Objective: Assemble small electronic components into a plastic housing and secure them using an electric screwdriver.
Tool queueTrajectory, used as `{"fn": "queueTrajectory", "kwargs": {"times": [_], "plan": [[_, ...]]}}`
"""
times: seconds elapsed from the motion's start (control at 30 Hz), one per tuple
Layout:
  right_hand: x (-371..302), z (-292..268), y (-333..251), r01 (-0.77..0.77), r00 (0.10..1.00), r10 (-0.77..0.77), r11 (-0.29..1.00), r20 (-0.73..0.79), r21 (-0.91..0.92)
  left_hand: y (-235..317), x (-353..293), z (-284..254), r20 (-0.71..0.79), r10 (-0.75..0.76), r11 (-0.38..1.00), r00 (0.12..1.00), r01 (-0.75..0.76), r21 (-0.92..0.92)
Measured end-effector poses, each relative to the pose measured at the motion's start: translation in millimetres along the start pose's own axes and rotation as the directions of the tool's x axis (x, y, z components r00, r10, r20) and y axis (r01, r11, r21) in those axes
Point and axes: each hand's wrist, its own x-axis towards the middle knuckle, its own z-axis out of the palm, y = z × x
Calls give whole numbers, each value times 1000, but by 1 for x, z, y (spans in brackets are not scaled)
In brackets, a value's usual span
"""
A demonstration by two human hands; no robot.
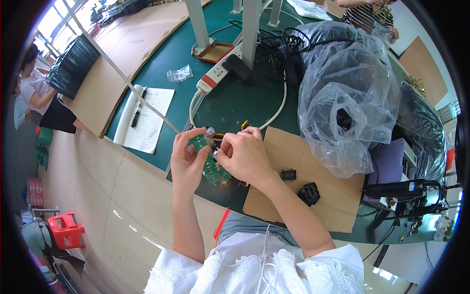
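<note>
Between my hands, above the green table, is a green circuit board (211,171) with small components and thin wires. My left hand (187,159) grips the board's left edge between thumb and fingers. Close against it, my right hand (245,153) pinches a small dark and silvery part (215,150) near the board's upper side. A small round metal piece (210,131) shows at my left fingertips. Just beyond my right hand is a yellow-and-black piece (245,125). Two black plastic parts, a smaller one (288,175) and a larger one (309,194), lie right of my right forearm.
Brown cardboard (338,206) lies under the black parts. A large clear plastic bag (318,98) stands at the right, near a black tool (396,190). Beyond my hands are a power strip (215,77), an open notebook (159,105) with a pen, and a small clear packet (180,73). Other people work nearby.
</note>
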Motion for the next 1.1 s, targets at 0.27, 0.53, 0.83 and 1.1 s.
{"fn": "queueTrajectory", "kwargs": {"times": [0.27, 0.53, 0.83, 1.1], "plan": [[-2, 2, 1, -39, 999, 35, 989, 31, 146, -8, -6, 3, -78, -40, 995, 996, 33, -95], [2, 1, 2, -90, 988, 65, 980, 139, 177, -9, -7, 5, -49, -34, 998, 998, 31, -60], [-3, 11, 4, -22, 984, 18, 1000, -177, -22, -19, -6, 2, -142, 4, 999, 990, -10, -40], [-5, -9, 8, -12, 999, 14, 999, -49, 31, -6, 5, -4, -190, -60, 978, 980, 19, -209]]}}
